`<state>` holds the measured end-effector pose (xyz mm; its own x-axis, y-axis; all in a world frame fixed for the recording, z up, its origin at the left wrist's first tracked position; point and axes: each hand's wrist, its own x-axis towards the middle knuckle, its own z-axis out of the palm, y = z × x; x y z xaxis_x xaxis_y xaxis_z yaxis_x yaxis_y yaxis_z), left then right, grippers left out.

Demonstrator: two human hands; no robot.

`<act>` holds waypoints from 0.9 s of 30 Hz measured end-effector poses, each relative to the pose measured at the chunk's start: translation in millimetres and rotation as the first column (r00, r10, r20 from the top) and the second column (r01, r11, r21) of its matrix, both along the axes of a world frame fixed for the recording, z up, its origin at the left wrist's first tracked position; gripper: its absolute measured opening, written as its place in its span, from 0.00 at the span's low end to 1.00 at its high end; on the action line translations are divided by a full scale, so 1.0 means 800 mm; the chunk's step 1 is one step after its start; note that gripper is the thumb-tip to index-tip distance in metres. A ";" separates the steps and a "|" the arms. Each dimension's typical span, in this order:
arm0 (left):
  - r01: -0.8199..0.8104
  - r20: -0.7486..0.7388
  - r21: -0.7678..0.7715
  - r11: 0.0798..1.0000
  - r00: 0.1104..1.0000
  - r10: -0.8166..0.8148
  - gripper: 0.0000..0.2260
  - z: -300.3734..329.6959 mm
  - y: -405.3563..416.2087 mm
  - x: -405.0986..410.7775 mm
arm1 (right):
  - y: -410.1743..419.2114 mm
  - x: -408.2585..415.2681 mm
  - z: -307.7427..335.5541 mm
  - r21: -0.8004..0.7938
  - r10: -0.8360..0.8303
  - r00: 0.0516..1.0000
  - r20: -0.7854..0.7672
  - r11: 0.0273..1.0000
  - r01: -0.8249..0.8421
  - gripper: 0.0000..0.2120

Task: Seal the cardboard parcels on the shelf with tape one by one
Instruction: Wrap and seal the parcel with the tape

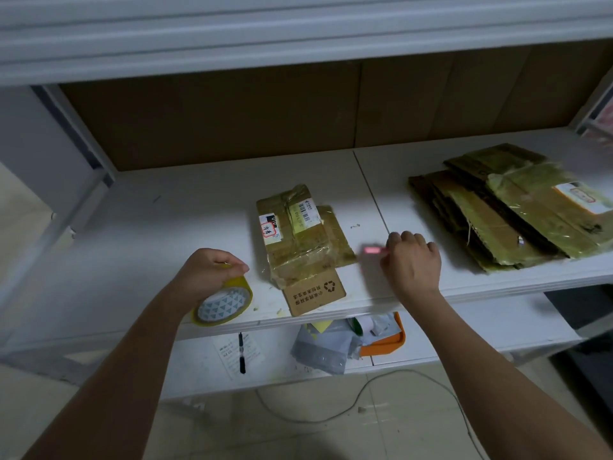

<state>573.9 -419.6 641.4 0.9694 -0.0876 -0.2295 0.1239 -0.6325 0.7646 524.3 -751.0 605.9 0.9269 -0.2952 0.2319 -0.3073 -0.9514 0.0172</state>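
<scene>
A small cardboard parcel [300,242], wrapped in yellowish tape and bearing labels, lies in the middle of the white shelf [166,227], one printed flap sticking out over the front edge. My left hand [207,273] grips a roll of yellow tape [224,303] at the shelf's front edge, left of the parcel. My right hand [413,262] is just right of the parcel, fingers curled round a small pink object [373,250] that is blurred.
A stack of flattened, taped cardboard parcels [517,207] lies at the right of the shelf. On the lower shelf sit a paper with a black pen [241,353], grey plastic bags [326,346] and an orange tray [386,341]. A cable [365,390] runs across the floor.
</scene>
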 end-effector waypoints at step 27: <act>0.014 -0.019 -0.091 0.996 1.000 -0.015 0.06 0.001 0.006 0.002 | 0.176 -0.008 0.015 0.902 0.196 0.888 0.416 0.033 -0.429 0.03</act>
<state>575.5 -415.1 641.8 0.9633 -0.1230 -0.2386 0.1304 -0.5624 0.8165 518.2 -610.2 618.3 0.9879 -0.0550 0.1450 0.1384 -0.1083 -0.9844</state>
